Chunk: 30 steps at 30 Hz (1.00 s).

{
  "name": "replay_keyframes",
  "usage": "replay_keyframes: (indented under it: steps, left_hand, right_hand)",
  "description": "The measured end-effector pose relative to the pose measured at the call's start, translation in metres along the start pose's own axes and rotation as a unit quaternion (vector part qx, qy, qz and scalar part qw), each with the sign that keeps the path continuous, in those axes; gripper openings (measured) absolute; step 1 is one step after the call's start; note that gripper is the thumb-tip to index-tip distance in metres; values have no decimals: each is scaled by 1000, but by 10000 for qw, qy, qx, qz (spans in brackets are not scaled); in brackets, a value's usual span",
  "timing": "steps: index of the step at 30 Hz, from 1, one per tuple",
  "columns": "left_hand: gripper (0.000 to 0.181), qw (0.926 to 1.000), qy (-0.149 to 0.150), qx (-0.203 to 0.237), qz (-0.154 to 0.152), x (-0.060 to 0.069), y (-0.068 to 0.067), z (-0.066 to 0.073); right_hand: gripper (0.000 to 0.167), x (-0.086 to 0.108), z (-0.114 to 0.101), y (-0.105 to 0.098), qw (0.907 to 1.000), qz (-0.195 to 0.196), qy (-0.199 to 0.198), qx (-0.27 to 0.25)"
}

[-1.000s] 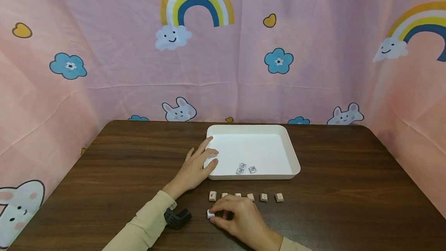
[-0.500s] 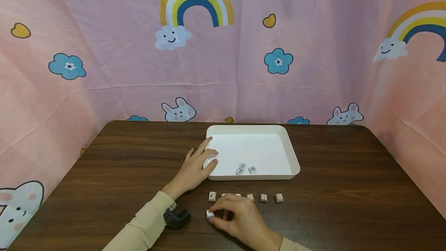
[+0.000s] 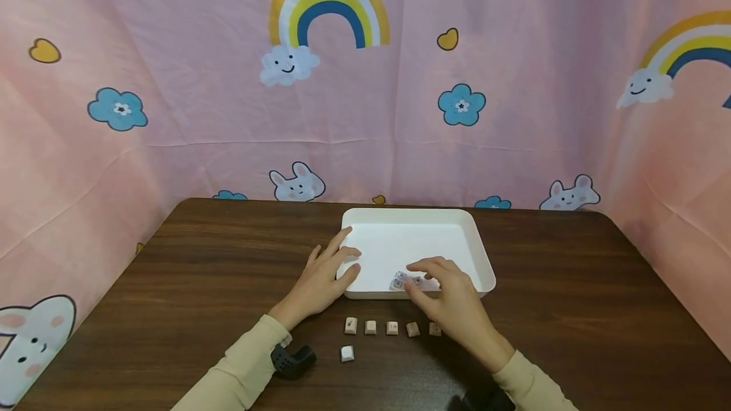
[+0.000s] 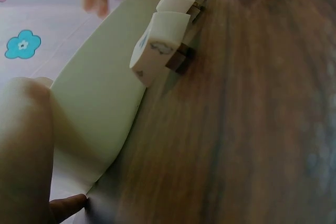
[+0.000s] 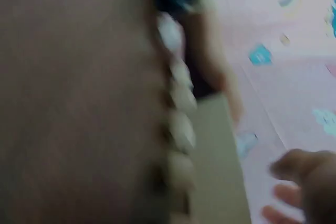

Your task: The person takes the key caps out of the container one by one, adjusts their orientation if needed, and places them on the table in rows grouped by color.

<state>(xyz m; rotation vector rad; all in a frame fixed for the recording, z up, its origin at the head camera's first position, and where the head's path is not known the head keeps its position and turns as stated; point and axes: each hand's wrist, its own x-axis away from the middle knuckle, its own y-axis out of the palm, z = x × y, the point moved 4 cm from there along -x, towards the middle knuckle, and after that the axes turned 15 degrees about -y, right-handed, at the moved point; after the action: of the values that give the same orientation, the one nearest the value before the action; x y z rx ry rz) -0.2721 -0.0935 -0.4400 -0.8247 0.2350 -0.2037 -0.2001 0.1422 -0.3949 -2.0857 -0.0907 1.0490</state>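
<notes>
My left hand [image 3: 316, 284] rests on the left rim of a white tray [image 3: 411, 217], fingers spread over the edge. Above the tray's front edge hovers my right hand [image 3: 451, 297], thumb and fingers apart and nothing seen between them. Close to its thumb, small clear-and-grey square pieces [image 3: 398, 280] lie in the tray, partly hidden. A white keycap [image 3: 347, 353] stands on the table before a row of beige keycaps [image 3: 370, 327]. The left wrist view shows a marked beige keycap [image 4: 157, 45] with a dark brown part beneath it. The right wrist view is blurred.
The dark wooden table [image 3: 228, 252] carries everything. A black wrist device [image 3: 292, 360] sits on the left wrist. Behind the table hangs a pink curtain [image 3: 354, 113] with rainbows and rabbits. The right hand and forearm cover part of the row's right end.
My right hand has let go of the white keycap and moved up and right, to over the tray's front edge. The keycap stays on the table. The left hand has stayed on the rim.
</notes>
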Motion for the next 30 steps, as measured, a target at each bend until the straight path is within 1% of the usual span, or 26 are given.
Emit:
replay_keyframes:
  steps: [3, 5, 8, 11, 15, 17, 19, 22, 26, 30]
  left_hand:
    - [30, 10000, -6, 8, -9, -1, 0, 1]
    - [30, 10000, 5, -2, 5, -1, 0, 2]
    - [33, 10000, 18, -6, 31, -2, 0, 2]
    - [40, 10000, 15, -2, 67, -1, 0, 1]
    - [53, 9999, -75, 24, 71, 1, 0, 1]
    - [59, 9999, -162, 27, 39, 5, 0, 1]
    - [65, 9998, -215, -17, 17, 10, -1, 0]
    - [71, 9997, -216, -94, -11, 17, -2, 0]
    - [75, 9997, -165, -176, 6, 24, -3, 0]
    - [74, 9998, -174, -107, 9, 26, -2, 3]
  right_hand:
    - [32, 2, 14, -4, 9974, -615, 358, 140]
    - [35, 3, 19, -4, 9942, -953, 454, 194]
    - [35, 5, 23, -1, 9898, -1304, 487, 316]
    - [32, 6, 24, 1, 9863, -1534, 441, 409]
    - [27, 7, 25, 2, 9836, -1682, 502, 410]
    - [23, 8, 25, 2, 9828, -1723, 515, 414]
    - [20, 8, 24, 2, 9829, -1720, 488, 446]
    - [16, 7, 25, 1, 9842, -1658, 434, 433]
    - [19, 6, 26, -1, 9858, -1599, 450, 255]
    - [21, 7, 31, -4, 9866, -1554, 465, 186]
